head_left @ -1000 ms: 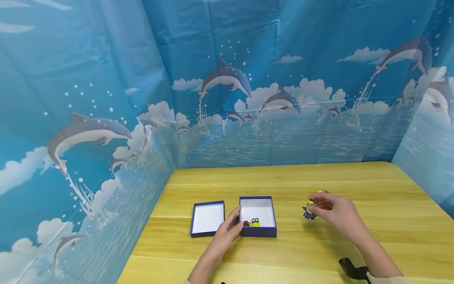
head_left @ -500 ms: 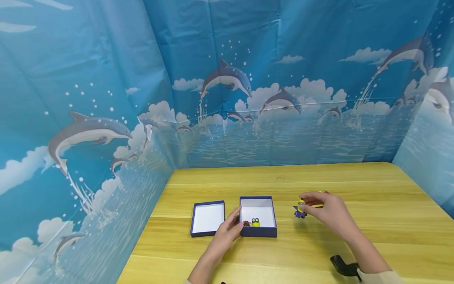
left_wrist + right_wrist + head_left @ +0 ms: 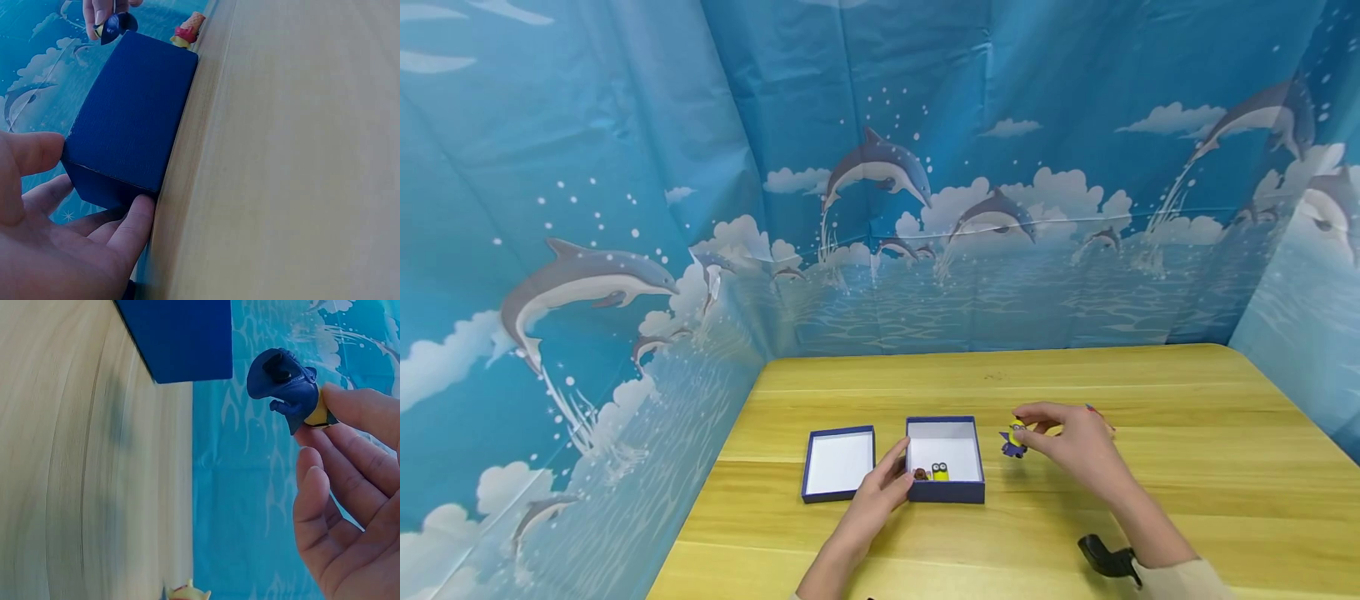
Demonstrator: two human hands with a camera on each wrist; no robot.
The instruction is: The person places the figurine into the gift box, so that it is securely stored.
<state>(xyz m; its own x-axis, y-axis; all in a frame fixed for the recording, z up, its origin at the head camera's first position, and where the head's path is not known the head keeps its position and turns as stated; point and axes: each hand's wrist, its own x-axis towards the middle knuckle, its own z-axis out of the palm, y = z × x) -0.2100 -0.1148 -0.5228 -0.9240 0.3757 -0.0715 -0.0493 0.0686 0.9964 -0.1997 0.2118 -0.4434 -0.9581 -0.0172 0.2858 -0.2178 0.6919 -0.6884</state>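
A square dark-blue box (image 3: pixel 946 492) with a white inside sits on the table. In it, near the front wall, are a yellow figurine (image 3: pixel 940 472) with two round goggle eyes and a small brown item (image 3: pixel 921 474). My left hand (image 3: pixel 874 493) rests its fingers and thumb against the box's left side; in the left wrist view, fingertips (image 3: pixel 142 209) touch the box near the table. To the box's right, my right hand (image 3: pixel 1075 442) pinches a yellow toy figurine with a purple-blue cape (image 3: pixel 1014 442) between thumb and fingers, raised over the table, feet downward.
The white-lined box lid (image 3: pixel 839 463) lies left of the box. Behind my right hand is a partly hidden toy; in the left wrist view a toy with a waffle cone (image 3: pixel 190 30) shows there. A dolphin-printed curtain (image 3: pixel 880 275) surrounds the wooden table (image 3: pixel 1225 467).
My right hand has carried the caped figurine leftward, closer to the box. My left hand and the box have stayed in place.
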